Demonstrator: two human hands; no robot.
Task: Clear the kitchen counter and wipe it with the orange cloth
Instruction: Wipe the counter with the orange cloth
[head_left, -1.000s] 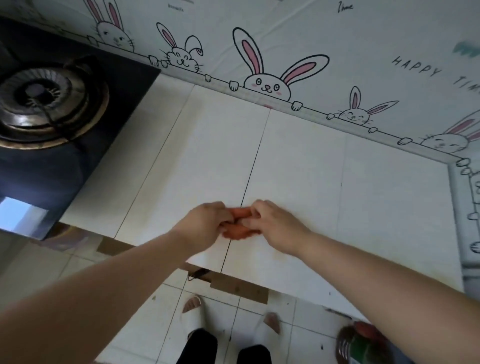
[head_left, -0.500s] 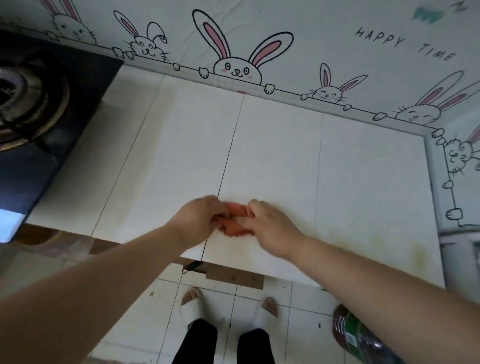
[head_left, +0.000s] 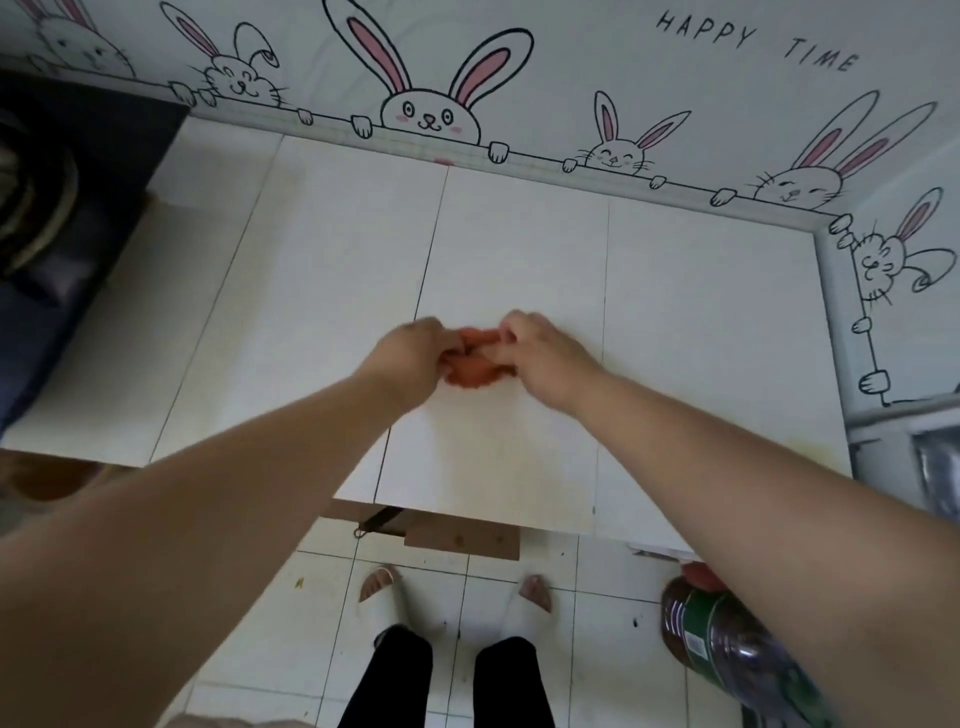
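1. The orange cloth is lying bunched on the white bench, near the middle of the tiled top and between the two hands.
2. The left hand is gripping the cloth's left side, fingers curled closed on the fabric.
3. The right hand is pinching the cloth's right side, fingers likewise closed on it; the two hands are nearly touching.
4. The visible bench is carrying nothing but the cloth, so the clearing step appears done and the wiping step is in hand; the hands seem to be gathering or folding the cloth into a pad.
5. The next move is likely calling for pressing the pad flat and sweeping it toward the faint yellowish stains near the front right edge.
6. A dark stove is bordering the bench on the left; a bottle is standing on the floor.
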